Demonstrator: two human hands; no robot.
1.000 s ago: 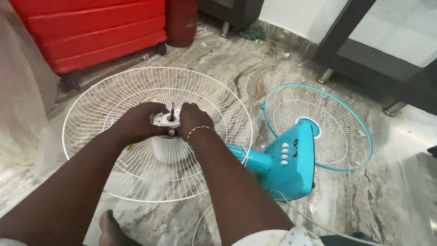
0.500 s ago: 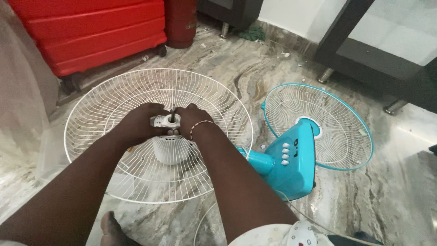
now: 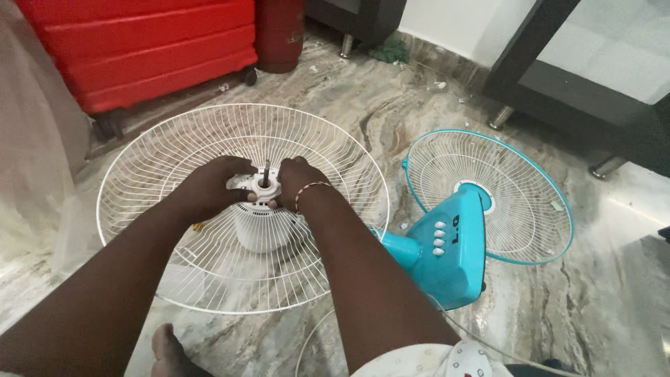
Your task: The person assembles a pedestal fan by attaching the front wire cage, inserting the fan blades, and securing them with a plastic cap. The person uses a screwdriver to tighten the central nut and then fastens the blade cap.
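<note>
Item: white fan motor housing [image 3: 262,227], a squat ribbed cylinder standing at the centre of a white wire guard [image 3: 174,146]. The guard is a wide, shallow round dish of thin radial wires and ring wires, lying face-up on the marble floor [image 3: 391,105]. A dark metal shaft [image 3: 266,172] rises upright from a white collar on top of the housing.

Hands: left hand [image 3: 209,187] comes in from the lower left, forearm stretched over the guard, fingers curled onto the left side of the collar. Right hand [image 3: 296,183] (thin bangle at the wrist) comes in from the lower right and is closed on the right side of the collar, knuckles up. The two hands sit close together with the shaft standing between them; both grip the housing top.

Adjoining: turquoise fan base [image 3: 447,255] with a row of white buttons, just right of the white guard; a turquoise-rimmed guard [image 3: 530,202] lying behind it. Red suitcase [image 3: 139,49] at upper left. Bare foot [image 3: 171,349] at the bottom edge.
</note>
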